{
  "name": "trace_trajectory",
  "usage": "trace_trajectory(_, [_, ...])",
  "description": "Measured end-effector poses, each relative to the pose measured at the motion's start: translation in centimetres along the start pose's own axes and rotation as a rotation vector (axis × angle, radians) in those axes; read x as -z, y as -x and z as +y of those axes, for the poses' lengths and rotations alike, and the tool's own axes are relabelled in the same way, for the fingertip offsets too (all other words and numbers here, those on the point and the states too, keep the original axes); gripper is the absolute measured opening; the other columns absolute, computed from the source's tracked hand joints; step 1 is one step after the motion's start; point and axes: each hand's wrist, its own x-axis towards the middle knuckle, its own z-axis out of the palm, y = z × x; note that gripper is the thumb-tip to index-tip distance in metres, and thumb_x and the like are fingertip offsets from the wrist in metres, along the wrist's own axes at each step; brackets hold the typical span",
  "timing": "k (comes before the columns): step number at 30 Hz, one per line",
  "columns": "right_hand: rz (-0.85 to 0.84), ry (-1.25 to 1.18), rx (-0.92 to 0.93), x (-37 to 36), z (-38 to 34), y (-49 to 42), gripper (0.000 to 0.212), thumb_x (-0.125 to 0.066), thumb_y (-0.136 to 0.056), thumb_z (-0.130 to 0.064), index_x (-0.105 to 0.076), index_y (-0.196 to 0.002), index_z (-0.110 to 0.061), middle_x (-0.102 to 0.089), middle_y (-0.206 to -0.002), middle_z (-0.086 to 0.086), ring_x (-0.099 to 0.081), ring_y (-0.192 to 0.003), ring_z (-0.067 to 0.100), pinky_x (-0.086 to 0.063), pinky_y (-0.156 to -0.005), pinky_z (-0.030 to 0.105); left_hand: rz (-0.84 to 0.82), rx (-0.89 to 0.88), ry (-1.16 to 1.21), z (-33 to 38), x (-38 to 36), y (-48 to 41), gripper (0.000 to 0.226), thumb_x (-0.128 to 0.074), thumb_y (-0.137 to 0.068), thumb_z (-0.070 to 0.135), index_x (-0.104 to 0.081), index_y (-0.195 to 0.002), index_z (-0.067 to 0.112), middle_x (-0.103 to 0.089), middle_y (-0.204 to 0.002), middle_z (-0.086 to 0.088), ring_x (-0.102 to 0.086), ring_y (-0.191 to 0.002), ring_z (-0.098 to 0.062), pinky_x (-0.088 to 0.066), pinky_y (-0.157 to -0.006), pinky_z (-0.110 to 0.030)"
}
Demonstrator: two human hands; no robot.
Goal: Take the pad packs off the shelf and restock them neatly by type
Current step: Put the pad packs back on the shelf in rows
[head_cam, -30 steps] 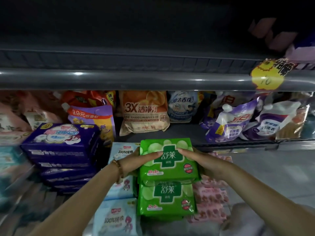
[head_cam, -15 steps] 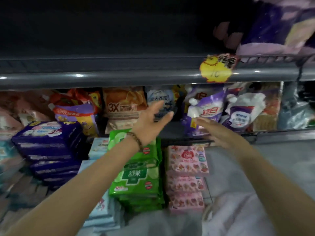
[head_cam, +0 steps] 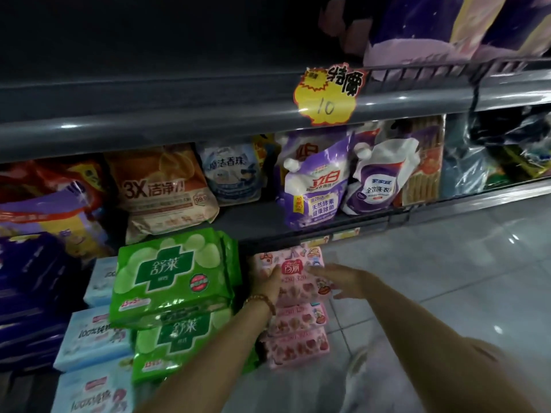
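Pad packs stand in stacks on the floor before the shelving. The top pink pack (head_cam: 293,263) lies on a pink stack (head_cam: 296,338). My left hand (head_cam: 265,283) rests against that pack's left side, with a bead bracelet on the wrist. My right hand (head_cam: 343,278) reaches in with straight fingers to the pack's right edge. To the left are two stacked green packs (head_cam: 176,275), then light blue packs (head_cam: 89,335) and dark blue packs (head_cam: 29,293).
The grey upper shelf (head_cam: 179,114) is dark, with a yellow price tag (head_cam: 328,93) on its lip and purple packs (head_cam: 447,25) at its right end. Detergent pouches (head_cam: 313,186) fill the shelf below. Tiled floor (head_cam: 447,263) lies to the right.
Both hands let go of the top green pack, swung up and right, then came down onto the top pink pack. The view has shifted right.
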Motion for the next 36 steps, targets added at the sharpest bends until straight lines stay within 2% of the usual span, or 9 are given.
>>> trace_trajectory(3, [-0.1, -0.118, -0.038, -0.2, -0.9, -2.0, 0.094, -0.082, -0.048, -0.065, -0.058, -0.127, -0.021, -0.058, -0.132, 0.004, -0.059, -0.115, 0.022, -0.045, -0.103, 0.041, 0.065, 0.047, 0.102, 0.0, -0.9, -1.6, 0.061, -0.043, -0.1, 0.031, -0.011, -0.151, 0.024, -0.028, -0.153, -0.009, -0.039, -0.133, -0.029, -0.04, -0.09, -0.032])
trace_trajectory(8, [-0.143, -0.239, -0.061, 0.7, -0.3, -2.3, 0.079, -0.086, -0.057, -0.051, -0.064, -0.123, -0.014, -0.068, -0.119, 0.011, -0.063, -0.113, 0.029, -0.048, -0.1, 0.047, 0.081, 0.185, 0.158, 0.4, -1.7, -2.4, 0.065, -0.06, -0.089, 0.043, -0.039, -0.141, 0.008, -0.05, -0.137, -0.014, -0.054, -0.119, -0.029, -0.048, -0.095, -0.035])
trace_trajectory(14, [-0.133, -0.251, 0.103, 3.4, -3.2, 0.9, 0.053, -0.073, -0.072, -0.039, -0.064, -0.115, -0.008, -0.072, -0.108, 0.015, -0.07, -0.095, 0.028, -0.057, -0.083, 0.039, 0.121, 0.034, 0.096, 3.0, -2.1, -1.7, 0.091, -0.069, -0.065, 0.067, -0.047, -0.135, 0.012, -0.055, -0.133, -0.01, -0.058, -0.113, -0.025, -0.05, -0.095, -0.039])
trace_trajectory(16, [-0.088, -0.247, 0.176, 4.5, -4.6, 3.4, 0.054, -0.074, -0.07, -0.037, -0.063, -0.115, -0.009, -0.073, -0.106, 0.013, -0.071, -0.092, 0.026, -0.058, -0.079, 0.037, 0.112, -0.025, 0.072, 5.1, -1.9, 0.1, 0.082, -0.065, -0.077, 0.059, -0.041, -0.138, 0.01, -0.049, -0.135, -0.01, -0.053, -0.118, -0.025, -0.046, -0.098, -0.035])
trace_trajectory(19, [-0.012, -0.149, 0.319, 5.8, -7.0, 8.2, 0.051, -0.074, -0.078, -0.031, -0.059, -0.124, -0.016, -0.071, -0.112, 0.007, -0.068, -0.105, 0.025, -0.051, -0.097, 0.044, 0.086, -0.061, 0.062, 7.7, -2.0, 3.1, 0.082, -0.062, -0.084, 0.052, -0.025, -0.141, 0.008, -0.032, -0.14, -0.012, -0.04, -0.127, -0.028, -0.037, -0.105, -0.036])
trace_trajectory(25, [0.253, -0.062, 0.618, 7.8, -9.4, 20.2, 0.069, -0.081, -0.055, -0.043, -0.056, -0.119, -0.029, -0.075, -0.101, -0.005, -0.07, -0.097, 0.016, -0.053, -0.092, 0.04, -0.114, -0.546, 0.146, 13.3, 0.4, 9.9, 0.062, -0.058, -0.079, 0.063, -0.036, -0.126, 0.03, -0.045, -0.131, 0.001, -0.061, -0.108, -0.011, -0.055, -0.088, -0.031])
trace_trajectory(28, [0.36, -0.126, 0.83, 8.0, -11.7, 24.9, 0.05, -0.078, -0.065, -0.035, -0.06, -0.111, -0.028, -0.074, -0.094, -0.013, -0.071, -0.085, 0.005, -0.056, -0.078, 0.027, -0.054, -0.907, -0.025, 18.7, 3.1, 12.2, 0.065, -0.046, -0.072, 0.078, -0.023, -0.129, 0.058, -0.044, -0.139, 0.009, -0.054, -0.116, -0.002, -0.047, -0.099, -0.029])
trace_trajectory(32, [0.465, -0.167, 1.087, 7.5, -17.5, 27.2, 0.04, -0.075, -0.077, -0.023, -0.052, -0.109, -0.029, -0.069, -0.097, -0.013, -0.068, -0.08, -0.006, -0.05, -0.058, 0.009, 0.046, -1.151, -0.14, 26.1, 7.1, 12.3, 0.063, -0.043, -0.083, 0.065, -0.022, -0.141, 0.052, -0.041, -0.136, 0.011, -0.047, -0.12, -0.002, -0.041, -0.106, -0.036])
trace_trajectory(36, [0.512, -0.1, 1.25, 7.3, -24.6, 25.9, 0.081, -0.08, -0.064, -0.039, -0.037, -0.131, -0.027, -0.066, -0.11, -0.01, -0.067, -0.096, 0.003, -0.057, -0.084, 0.027, 0.185, -1.247, -0.211, 32.5, 10.4, 10.5, 0.043, -0.042, -0.094, 0.045, -0.029, -0.134, 0.054, -0.043, -0.125, 0.006, -0.053, -0.11, -0.007, -0.051, -0.091, -0.031])
